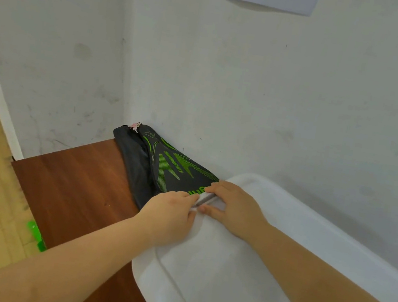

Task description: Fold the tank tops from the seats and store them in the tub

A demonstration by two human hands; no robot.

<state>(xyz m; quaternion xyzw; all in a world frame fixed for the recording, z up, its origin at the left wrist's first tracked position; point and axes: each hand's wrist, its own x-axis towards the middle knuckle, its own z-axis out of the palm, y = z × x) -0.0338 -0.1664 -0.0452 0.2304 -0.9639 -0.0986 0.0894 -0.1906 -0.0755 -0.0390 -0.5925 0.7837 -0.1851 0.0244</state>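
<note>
A white plastic tub (299, 220) with its white lid (218, 280) on stands on a brown table, close against the wall. Both hands meet at the lid's left end, on a small white clip (204, 199). My left hand (172, 211) curls its fingers over the clip from the left. From the right, my right hand (234, 209) pinches the clip, fingers above and thumb below. The lid hides the inside of the tub. No tank top or seat is in view.
A black fabric bag with a green print (163, 166) lies against the wall, touching the tub's left end. The brown table (74, 182) extends left to its edge. Below it is light wooden floor with a green object (35, 234). White walls form a corner behind.
</note>
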